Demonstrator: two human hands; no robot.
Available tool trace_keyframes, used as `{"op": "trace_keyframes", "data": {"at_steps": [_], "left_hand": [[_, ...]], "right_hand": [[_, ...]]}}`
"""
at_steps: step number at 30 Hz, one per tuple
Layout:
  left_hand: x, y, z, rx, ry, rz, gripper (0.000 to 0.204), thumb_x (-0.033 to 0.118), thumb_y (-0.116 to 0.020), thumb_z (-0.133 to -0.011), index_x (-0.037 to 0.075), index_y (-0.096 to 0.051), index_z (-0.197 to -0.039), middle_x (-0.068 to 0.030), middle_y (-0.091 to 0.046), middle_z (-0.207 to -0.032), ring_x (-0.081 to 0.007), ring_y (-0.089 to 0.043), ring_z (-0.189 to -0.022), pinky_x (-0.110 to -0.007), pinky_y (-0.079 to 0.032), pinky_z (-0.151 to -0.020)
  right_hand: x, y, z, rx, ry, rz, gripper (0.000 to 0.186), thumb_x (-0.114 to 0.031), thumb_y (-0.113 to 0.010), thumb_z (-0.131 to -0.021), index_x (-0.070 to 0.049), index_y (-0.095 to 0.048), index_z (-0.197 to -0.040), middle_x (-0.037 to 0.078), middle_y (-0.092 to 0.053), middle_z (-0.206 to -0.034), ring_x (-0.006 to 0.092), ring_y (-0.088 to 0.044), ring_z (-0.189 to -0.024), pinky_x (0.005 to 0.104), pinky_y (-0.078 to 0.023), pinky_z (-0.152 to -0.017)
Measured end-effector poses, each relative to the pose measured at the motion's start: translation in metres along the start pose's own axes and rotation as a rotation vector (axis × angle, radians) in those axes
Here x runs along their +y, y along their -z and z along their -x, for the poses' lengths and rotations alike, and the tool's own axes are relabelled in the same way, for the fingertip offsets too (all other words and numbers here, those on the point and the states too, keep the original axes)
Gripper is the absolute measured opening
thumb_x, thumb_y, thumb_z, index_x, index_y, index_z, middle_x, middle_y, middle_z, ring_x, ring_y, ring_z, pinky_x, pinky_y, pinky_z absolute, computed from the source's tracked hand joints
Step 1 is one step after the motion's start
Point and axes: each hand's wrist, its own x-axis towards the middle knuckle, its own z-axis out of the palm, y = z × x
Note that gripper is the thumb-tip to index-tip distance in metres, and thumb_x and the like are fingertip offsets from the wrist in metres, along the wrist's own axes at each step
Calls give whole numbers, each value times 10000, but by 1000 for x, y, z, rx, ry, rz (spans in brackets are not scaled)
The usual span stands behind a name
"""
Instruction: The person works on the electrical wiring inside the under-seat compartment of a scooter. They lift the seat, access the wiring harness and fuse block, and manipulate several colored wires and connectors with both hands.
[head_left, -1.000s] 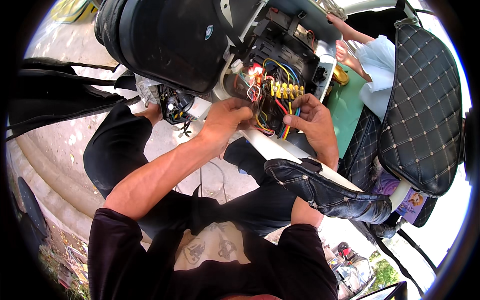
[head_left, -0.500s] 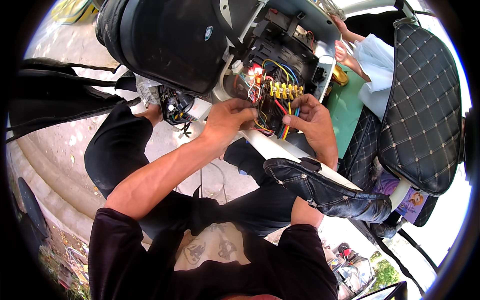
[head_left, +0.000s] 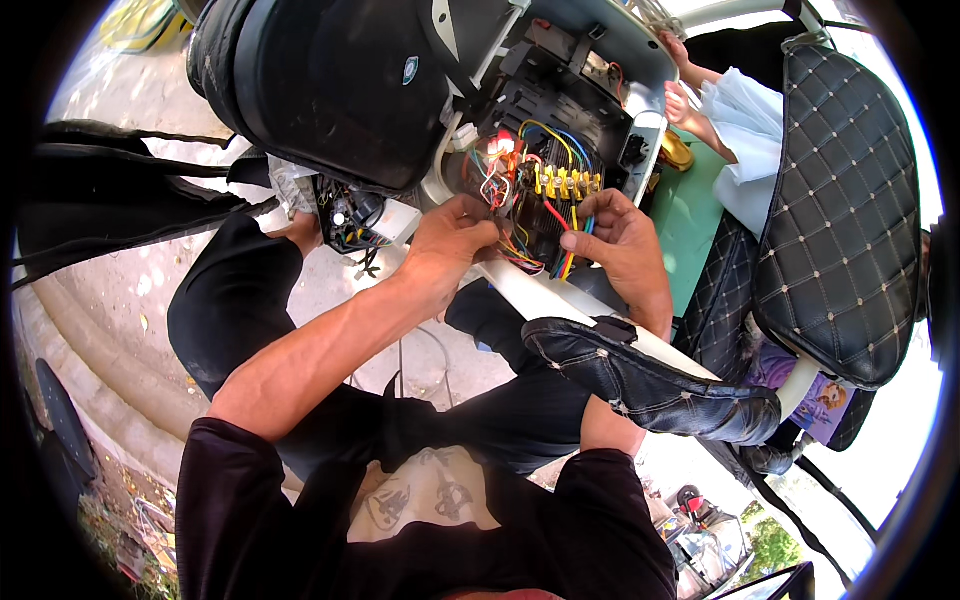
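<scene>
My left hand (head_left: 452, 238) is closed at the left side of a bundle of thin coloured wires (head_left: 494, 185), fingertips pinched together; what lies between them is too small to make out. My right hand (head_left: 622, 248) has its thumb and forefinger closed around thick cables, a blue cable (head_left: 587, 238) among them. These red, yellow and blue cables run down from a yellow terminal block (head_left: 567, 183) with several screws. Behind it sits a dark finned box (head_left: 548, 225), partly covered by wires, inside the open compartment (head_left: 645, 135) of a vehicle.
A black padded seat (head_left: 330, 95) is tipped up at the left. Below it hangs a wired component with a white connector box (head_left: 398, 222). A quilted black backrest (head_left: 845, 210) stands right. Another person's hand (head_left: 680, 103) rests on the compartment's far edge. A padded armrest (head_left: 650, 380) crosses near my right forearm.
The whole view has shifted slightly, so the vehicle sits a little further left. Both hands keep nearly the same places at the wires.
</scene>
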Motion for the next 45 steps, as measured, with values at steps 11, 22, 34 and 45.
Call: {"op": "trace_keyframes", "data": {"at_steps": [11, 22, 34, 45], "left_hand": [[2, -1, 0, 5, 34, -14, 167, 79, -742, -908, 13, -649, -1031, -51, -686, -899, -133, -624, -798, -305, -522, -782], [0, 1, -6, -42, 47, -123, 225, 114, -706, -974, -25, -639, -1138, -75, -699, -1028, -149, -652, -883, -318, -539, -819], [-4, -1, -7, 39, 11, -96, 224, 93, -755, -886, -37, -680, -1052, -73, -694, -909, -141, -632, -767, -314, -522, -747], [-13, -6, -10, 127, -46, -187, 147, 73, -719, -896, -4, -680, -1016, -54, -726, -904, -126, -651, -755, -297, -499, -702]], "right_hand": [[6, 4, -2, -17, 27, -27, 429, -37, -894, -808, -19, -591, -1112, 34, -682, -953, 72, -661, -809, 218, -527, -686], [2, 0, -1, -10, 24, -45, 427, -46, -894, -811, -20, -593, -1112, 42, -698, -972, 76, -667, -833, 214, -528, -717], [1, -1, 0, -17, 36, -61, 439, -52, -895, -808, -14, -589, -1120, 34, -671, -952, 81, -653, -811, 227, -538, -694], [3, 0, 0, -22, 46, -44, 445, -61, -906, -801, -14, -594, -1115, 23, -660, -955, 66, -633, -827, 222, -516, -717]]}}
